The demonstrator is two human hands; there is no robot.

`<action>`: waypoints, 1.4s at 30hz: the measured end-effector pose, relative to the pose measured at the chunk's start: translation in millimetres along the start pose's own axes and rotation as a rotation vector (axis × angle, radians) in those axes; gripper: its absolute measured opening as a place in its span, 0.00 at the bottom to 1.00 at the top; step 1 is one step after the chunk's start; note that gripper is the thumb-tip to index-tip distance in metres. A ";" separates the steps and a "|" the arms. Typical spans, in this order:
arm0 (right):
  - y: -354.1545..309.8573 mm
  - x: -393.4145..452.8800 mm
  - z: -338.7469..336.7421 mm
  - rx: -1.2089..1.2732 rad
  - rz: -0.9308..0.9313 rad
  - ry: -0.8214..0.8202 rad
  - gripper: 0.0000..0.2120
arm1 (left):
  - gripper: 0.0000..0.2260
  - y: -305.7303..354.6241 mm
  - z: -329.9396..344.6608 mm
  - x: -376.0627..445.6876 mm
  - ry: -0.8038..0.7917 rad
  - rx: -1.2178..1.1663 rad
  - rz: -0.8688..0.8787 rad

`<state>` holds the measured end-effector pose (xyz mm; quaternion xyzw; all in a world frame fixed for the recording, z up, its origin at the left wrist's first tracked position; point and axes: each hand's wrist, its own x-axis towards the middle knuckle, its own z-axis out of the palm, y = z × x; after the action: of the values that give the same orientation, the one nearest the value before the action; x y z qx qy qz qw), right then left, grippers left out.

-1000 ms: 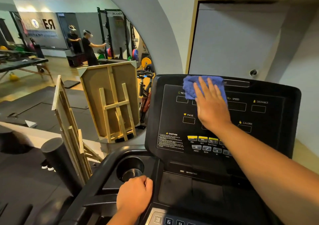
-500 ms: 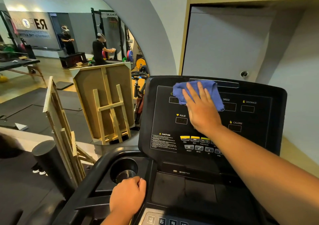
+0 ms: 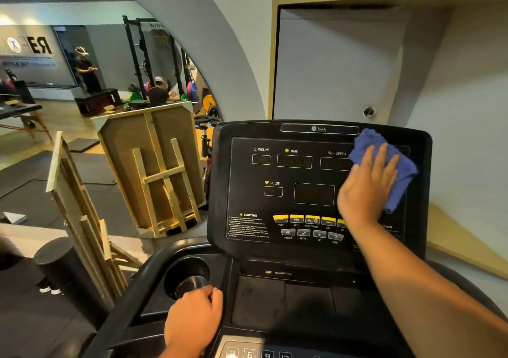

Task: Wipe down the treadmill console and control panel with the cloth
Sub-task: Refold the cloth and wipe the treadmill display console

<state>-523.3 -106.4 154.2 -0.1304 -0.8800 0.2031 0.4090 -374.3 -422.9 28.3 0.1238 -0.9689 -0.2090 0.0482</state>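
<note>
Cloth (image 3: 402, 176) is pressed on console (image 3: 247, 192) upper right by right hand (image 3: 365, 190), fingers straight. Midway is judged; buttons (image 3: 302, 219), lower panel (image 3: 308, 300) not yet wiped.

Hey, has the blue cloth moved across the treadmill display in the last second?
Yes. The blue cloth, pressed under the right hand, slid rightward: it was left of the SPEED label and now lies right of it.

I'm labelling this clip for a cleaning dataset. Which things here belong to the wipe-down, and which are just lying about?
Job in hand:
blue cloth
right hand pressing it flat
treadmill console
yellow button row
lower keypad

Lying about:
wooden easel
black roller
cup holder
idle left hand
</note>
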 end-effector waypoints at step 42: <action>12.0 -117.0 32.1 -0.048 -1.226 -0.625 0.32 | 0.18 -9.5 11.2 1.4 0.038 0.040 0.033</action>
<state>-473.4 -150.1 51.8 0.4466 -0.8758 -0.0567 0.1739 -375.2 -427.3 14.2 0.1126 -0.9737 -0.1863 0.0678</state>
